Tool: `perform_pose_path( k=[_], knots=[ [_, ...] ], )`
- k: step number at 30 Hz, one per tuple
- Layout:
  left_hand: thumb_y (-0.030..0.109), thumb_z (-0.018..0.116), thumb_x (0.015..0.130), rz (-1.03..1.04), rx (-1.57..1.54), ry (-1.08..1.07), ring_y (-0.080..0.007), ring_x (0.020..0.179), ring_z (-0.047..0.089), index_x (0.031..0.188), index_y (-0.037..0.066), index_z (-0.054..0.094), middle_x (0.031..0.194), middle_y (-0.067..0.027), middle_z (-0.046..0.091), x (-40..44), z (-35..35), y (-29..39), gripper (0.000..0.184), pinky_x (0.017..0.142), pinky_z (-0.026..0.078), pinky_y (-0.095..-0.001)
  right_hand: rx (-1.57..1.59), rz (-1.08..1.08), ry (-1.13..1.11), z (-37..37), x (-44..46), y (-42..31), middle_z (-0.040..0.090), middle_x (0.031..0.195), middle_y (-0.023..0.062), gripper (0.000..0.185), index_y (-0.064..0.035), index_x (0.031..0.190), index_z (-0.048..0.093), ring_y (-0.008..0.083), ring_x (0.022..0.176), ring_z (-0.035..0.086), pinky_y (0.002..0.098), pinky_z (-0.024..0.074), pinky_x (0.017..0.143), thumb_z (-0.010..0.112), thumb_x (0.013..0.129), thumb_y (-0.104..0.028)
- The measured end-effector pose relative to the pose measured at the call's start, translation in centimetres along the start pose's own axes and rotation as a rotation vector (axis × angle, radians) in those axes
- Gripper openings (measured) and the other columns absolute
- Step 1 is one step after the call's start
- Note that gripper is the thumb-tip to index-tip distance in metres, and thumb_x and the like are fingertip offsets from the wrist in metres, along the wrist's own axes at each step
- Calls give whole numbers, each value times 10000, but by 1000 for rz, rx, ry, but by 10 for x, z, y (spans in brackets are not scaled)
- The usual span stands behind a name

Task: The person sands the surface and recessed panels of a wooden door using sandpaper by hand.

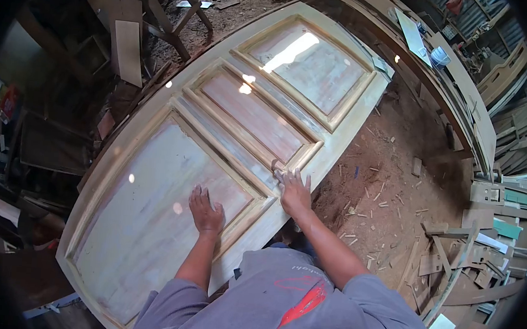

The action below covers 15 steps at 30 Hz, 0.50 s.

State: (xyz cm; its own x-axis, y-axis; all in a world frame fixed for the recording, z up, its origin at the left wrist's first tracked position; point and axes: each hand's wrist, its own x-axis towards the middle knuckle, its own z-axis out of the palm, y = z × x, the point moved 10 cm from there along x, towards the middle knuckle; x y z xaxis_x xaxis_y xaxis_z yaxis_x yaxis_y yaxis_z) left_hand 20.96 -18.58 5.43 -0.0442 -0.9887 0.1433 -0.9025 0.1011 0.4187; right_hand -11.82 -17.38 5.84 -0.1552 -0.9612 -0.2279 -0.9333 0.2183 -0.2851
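Note:
A large wooden door (332,148) with three framed panels lies flat in front of me, its surface pale and unevenly whitish, pinkish in places. My left hand (206,212) rests palm down on the biggest panel (150,218), fingers stretched out. At the near corner of the middle panel's raised moulding (258,146), my right hand (294,192) presses with its fingertips. A small brown, curled piece (276,165), which looks like sandpaper, shows at those fingertips; the fingers partly hide it.
Beyond the door's right side, small wood offcuts litter the dirt floor (390,185). A long bench (463,111) with boards and a blue-white container (439,57) stands at upper right. Scrap wood (452,263) is piled at lower right. A wooden trestle (170,17) stands at upper left.

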Motion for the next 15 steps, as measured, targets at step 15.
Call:
perform_pose_path(
  k=[15],
  knots=[
    [165, 729, 864, 29, 11, 44, -424, 1584, 384, 1475, 21, 545, 1646, -223, 478, -2, -2, 4, 654, 1345, 267, -584, -1, 42, -42, -9, 2, 4, 525, 1714, 148, 510, -56, 1577, 590, 368, 1668, 344, 649, 152, 1365, 494, 1152, -321]
  ],
)
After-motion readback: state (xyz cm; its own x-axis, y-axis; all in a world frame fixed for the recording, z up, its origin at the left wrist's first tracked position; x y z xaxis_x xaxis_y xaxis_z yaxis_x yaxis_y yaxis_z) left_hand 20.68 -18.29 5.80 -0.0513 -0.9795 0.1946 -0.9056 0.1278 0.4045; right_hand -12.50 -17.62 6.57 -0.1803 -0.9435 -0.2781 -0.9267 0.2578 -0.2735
